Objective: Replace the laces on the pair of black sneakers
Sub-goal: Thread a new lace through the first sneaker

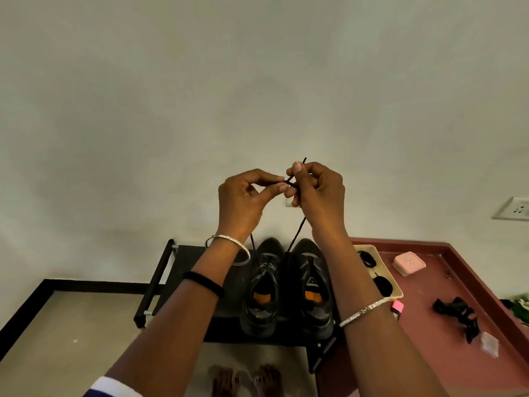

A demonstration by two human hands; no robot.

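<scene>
we note the lace [297, 229] hanging as two near-vertical strands from both grips straight down to the pair of black sneakers [313, 282] on the shoe rack [160, 270], seemingly to the shoe on our left. left grip [246, 196] pinches one end between thumb and forefinger. right grip [317, 193] pinches the other, tip poking up. the ends cross between the fingertips, both equally near. wrists raised, palms turned inward. we judge a knot comes next.

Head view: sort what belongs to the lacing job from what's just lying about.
Job: lace, pinched by left hand and right hand; sneakers; tray of black coils, likely laces.
Lying about: pink box; black bundle; wall socket.
</scene>
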